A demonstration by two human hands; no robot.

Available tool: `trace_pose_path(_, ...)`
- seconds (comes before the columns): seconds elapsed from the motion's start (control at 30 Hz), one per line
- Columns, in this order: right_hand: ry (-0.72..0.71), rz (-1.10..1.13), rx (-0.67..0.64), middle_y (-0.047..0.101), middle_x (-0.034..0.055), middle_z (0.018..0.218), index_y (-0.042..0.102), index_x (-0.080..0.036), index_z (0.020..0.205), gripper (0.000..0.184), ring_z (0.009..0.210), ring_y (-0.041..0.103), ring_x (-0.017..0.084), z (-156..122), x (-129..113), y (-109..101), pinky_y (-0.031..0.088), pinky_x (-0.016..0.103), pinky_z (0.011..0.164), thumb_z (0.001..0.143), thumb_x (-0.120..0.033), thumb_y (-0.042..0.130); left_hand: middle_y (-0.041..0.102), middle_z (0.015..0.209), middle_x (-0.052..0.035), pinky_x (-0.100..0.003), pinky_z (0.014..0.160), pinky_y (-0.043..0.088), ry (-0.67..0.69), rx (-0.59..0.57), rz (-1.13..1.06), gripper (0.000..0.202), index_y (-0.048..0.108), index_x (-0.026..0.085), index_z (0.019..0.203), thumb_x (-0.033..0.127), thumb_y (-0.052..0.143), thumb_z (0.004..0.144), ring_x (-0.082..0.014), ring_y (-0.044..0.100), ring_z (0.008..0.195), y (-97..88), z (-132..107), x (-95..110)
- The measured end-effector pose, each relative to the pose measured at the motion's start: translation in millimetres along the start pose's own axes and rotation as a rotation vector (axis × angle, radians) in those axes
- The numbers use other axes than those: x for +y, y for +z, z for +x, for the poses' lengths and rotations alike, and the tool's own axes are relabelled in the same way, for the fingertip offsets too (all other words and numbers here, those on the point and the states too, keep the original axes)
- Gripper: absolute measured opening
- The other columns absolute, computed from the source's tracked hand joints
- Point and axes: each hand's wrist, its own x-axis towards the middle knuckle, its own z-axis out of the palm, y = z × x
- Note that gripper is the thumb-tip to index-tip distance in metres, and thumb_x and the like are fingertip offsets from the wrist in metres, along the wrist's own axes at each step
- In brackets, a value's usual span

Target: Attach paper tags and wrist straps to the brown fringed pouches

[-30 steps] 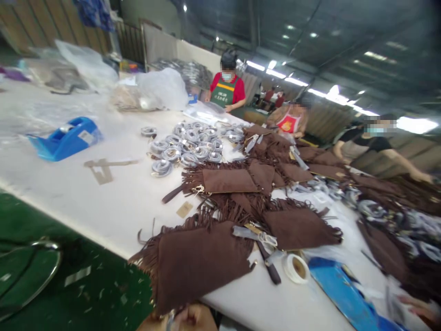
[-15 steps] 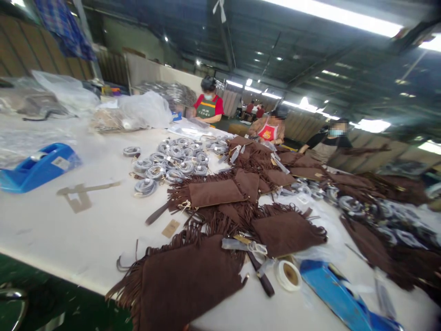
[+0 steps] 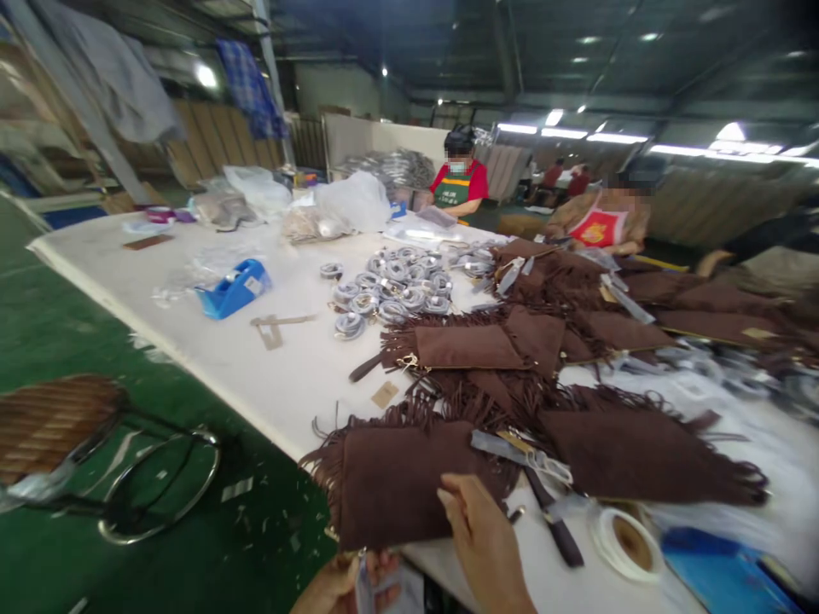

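Note:
A dark brown fringed bag [image 3: 397, 477] lies flat at the front edge of the table. At its lower edge my left hand [image 3: 339, 587] is closed, fingers curled around a narrow, shiny grey strip [image 3: 364, 584] whose kind I cannot make out. My right hand [image 3: 486, 546] is over the bag's right part, fingers bent and loosely apart, with nothing visible in them. Just beyond, a dark wrist strap [image 3: 554, 520] and a plastic-wrapped clasp [image 3: 499, 445] lie beside the bag. Another fringed bag [image 3: 646, 452] rests to the right.
A tape roll [image 3: 625, 544] and a blue tape dispenser [image 3: 717, 567] sit at right; another blue dispenser [image 3: 234, 290] stands at left. Coiled grey straps [image 3: 397, 286] and more brown bags [image 3: 470, 345] cover the middle. Co-workers [image 3: 459, 183] work across the table. A stool [image 3: 57, 418] stands at left.
Both my hands have come into view at the near bag. The view has swung left, showing the stool and more floor.

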Motion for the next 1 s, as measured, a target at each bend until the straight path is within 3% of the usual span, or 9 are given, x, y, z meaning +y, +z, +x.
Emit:
trace_pose_path(0.1,-0.201,-0.29,0.17,0.053,0.0141,0.131,0.051,-0.019,0.127,0.045,0.12,0.049,0.03,21,36,7,0.041,0.044,0.097,0.093,-0.046,0.04,0.071,0.084,-0.0093,-0.046,0.097,0.043,-0.001,-0.05,0.007,0.033,0.072,0.015,0.068,0.033,0.092,0.049,-0.0356,0.058,0.11,4.8,4,-7)
trace_pose_path(0.3,-0.33,-0.501,0.139,0.046,0.013,0.141,0.047,-0.018,0.134,0.048,0.125,0.043,0.03,59,76,21,0.041,0.043,0.096,0.096,-0.045,0.035,0.071,0.093,-0.0113,-0.036,0.083,0.05,-0.009,-0.066,-0.004,0.023,0.071,0.012,0.095,0.029,0.072,0.079,-0.025,0.066,0.093,14.6,10,-26)
trace_pose_path(0.5,-0.318,-0.586,0.073,0.045,0.0119,0.141,0.046,-0.018,0.136,0.045,0.123,0.043,0.029,91,75,9,0.039,0.043,0.096,0.097,-0.035,0.032,0.069,0.108,-0.0165,-0.036,0.088,0.049,0.016,-0.021,0.012,0.031,0.067,0.011,0.107,0.034,0.064,0.086,-0.0239,0.065,0.097,32.0,1,-32)
trace_pose_path(0.57,-0.318,-0.593,0.06,0.045,0.0115,0.142,0.045,-0.018,0.137,0.045,0.123,0.043,0.028,97,73,7,0.039,0.042,0.096,0.097,-0.034,0.031,0.068,0.109,-0.0195,-0.038,0.088,0.049,0.01,-0.011,0.087,0.035,0.067,0.009,0.105,0.039,0.063,0.085,-0.026,0.065,0.097,27.1,-4,-30)
trace_pose_path(0.63,-0.315,-0.59,0.057,0.046,0.0117,0.141,0.045,-0.017,0.137,0.045,0.122,0.043,0.028,101,72,6,0.039,0.043,0.097,0.097,-0.033,0.031,0.07,0.102,-0.0207,-0.04,0.085,0.049,0.044,0.102,0.258,0.04,0.067,0.008,0.102,0.042,0.065,0.082,-0.0281,0.066,0.091,13.3,-8,-26)
trace_pose_path(0.73,-0.303,-0.577,0.053,0.047,0.013,0.14,0.046,-0.016,0.137,0.046,0.121,0.044,0.029,106,69,6,0.039,0.043,0.096,0.097,-0.031,0.03,0.071,0.098,-0.0163,-0.04,0.087,0.047,0.337,0.413,0.62,0.038,0.066,0.01,0.101,0.039,0.067,0.076,-0.03,0.064,0.093,-13.4,-9,-18)
trace_pose_path(0.8,-0.295,-0.568,0.049,0.046,0.0149,0.141,0.046,-0.014,0.137,0.047,0.121,0.043,0.03,106,65,5,0.039,0.044,0.096,0.097,-0.029,0.027,0.069,0.105,-0.013,-0.038,0.091,0.044,0.546,0.53,0.849,0.034,0.065,0.014,0.103,0.032,0.066,0.074,-0.0296,0.061,0.102,-25.1,-3,-14)
trace_pose_path(0.87,-0.29,-0.566,0.041,0.046,0.0164,0.14,0.047,-0.012,0.136,0.047,0.122,0.042,0.03,100,60,4,0.037,0.045,0.097,0.097,-0.032,0.028,0.068,0.109,-0.0105,-0.036,0.091,0.043,0.602,0.508,1.005,0.034,0.064,0.016,0.104,0.028,0.065,0.072,-0.0288,0.06,0.104,-28.7,8,-14)
trace_pose_path(1.0,-0.364,-0.541,-0.033,0.045,0.0114,0.143,0.043,-0.021,0.139,0.059,0.129,0.037,0.03,73,48,0,0.031,0.045,0.103,0.092,-0.056,0.037,0.069,0.101,-0.0114,-0.037,0.087,0.043,0.527,0.416,1.084,0.03,0.064,0.016,0.097,0.029,0.066,0.07,-0.0305,0.061,0.097,-24.9,35,-18)
